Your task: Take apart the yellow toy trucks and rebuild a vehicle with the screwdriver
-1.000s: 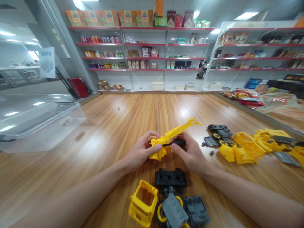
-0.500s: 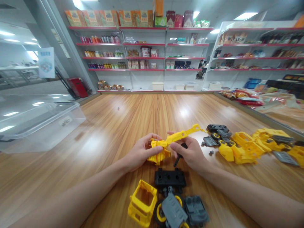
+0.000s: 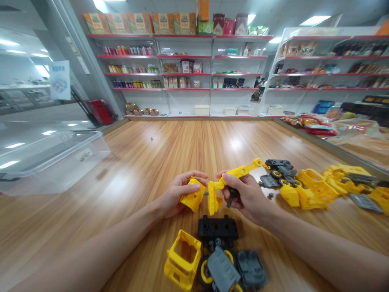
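My left hand [image 3: 179,193] is closed on a yellow toy body piece [image 3: 193,196]. In my right hand [image 3: 243,192] is a yellow toy crane arm [image 3: 243,169] with a hook at its tip, and a black-handled tool, perhaps a screwdriver [image 3: 232,197], sits under the same fingers. A small gap with a dark pin separates the two yellow parts. Nearer me lie a black chassis plate [image 3: 218,228], a yellow cab frame [image 3: 183,259], a grey piece with yellow-rimmed wheels [image 3: 223,269] and a grey seat piece [image 3: 251,267].
More yellow and grey toy vehicle parts [image 3: 316,188] lie on the right, with a small dark piece [image 3: 270,195] beside them. A clear plastic bin [image 3: 60,162] stands at left. Snack bags [image 3: 316,123] lie beyond the right edge; stocked shelves [image 3: 185,75] line the back.
The yellow body piece and the crane arm, joined before, have come apart. My right hand has shifted right with the arm, and my left hand has tilted the body piece.
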The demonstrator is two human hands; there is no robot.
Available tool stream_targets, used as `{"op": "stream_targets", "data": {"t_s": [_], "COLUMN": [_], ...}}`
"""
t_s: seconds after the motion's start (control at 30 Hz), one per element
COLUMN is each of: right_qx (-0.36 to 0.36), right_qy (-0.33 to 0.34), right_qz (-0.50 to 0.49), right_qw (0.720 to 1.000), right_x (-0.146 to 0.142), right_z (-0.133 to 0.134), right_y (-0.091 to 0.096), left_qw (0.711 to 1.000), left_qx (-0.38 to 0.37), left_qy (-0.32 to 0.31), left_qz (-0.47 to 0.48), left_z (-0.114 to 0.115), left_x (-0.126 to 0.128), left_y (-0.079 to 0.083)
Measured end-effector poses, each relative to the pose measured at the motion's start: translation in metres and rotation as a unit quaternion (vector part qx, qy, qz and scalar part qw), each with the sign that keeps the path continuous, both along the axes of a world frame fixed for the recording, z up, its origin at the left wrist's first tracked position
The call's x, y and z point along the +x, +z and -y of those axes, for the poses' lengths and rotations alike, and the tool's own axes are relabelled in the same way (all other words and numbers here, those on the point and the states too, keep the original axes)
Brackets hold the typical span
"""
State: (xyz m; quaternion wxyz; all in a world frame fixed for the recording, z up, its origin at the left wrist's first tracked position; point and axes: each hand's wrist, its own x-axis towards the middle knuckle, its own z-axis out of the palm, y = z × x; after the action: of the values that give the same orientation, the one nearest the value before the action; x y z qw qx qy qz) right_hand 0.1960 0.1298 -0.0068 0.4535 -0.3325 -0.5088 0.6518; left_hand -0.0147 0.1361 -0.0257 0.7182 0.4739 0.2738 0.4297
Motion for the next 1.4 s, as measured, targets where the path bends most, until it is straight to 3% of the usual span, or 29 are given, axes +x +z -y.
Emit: {"op": "stream_targets", "data": {"t_s": [0.1,0.33,0.43,0.6,1.17,1.4], "right_qx": [-0.037,0.001,-0.085,-0.269,-0.272,-0.263], "right_qy": [0.083,0.233,0.261,0.334,0.392,0.385], "right_qz": [-0.007,0.067,0.013,-0.044,-0.124,-0.141], "right_qw": [0.996,0.970,0.962,0.902,0.870,0.873], "right_x": [0.003,0.008,0.007,0.009,0.011,0.013], "right_z": [0.007,0.016,0.017,0.016,0.009,0.009], "right_y": [0.006,0.015,0.016,0.017,0.008,0.009], "left_qw": [1.000,1.000,1.000,1.000,1.000,1.000], "left_qx": [0.003,0.014,0.010,0.009,0.004,0.015], "left_qy": [0.000,-0.004,-0.002,-0.001,-0.015,-0.022], "left_qz": [0.009,-0.007,-0.006,-0.005,0.017,0.015], "left_z": [0.000,0.000,-0.001,0.000,-0.001,-0.001], "left_x": [-0.001,-0.001,-0.001,-0.001,-0.003,-0.001], "left_y": [0.000,0.001,0.002,0.003,0.002,-0.001]}}
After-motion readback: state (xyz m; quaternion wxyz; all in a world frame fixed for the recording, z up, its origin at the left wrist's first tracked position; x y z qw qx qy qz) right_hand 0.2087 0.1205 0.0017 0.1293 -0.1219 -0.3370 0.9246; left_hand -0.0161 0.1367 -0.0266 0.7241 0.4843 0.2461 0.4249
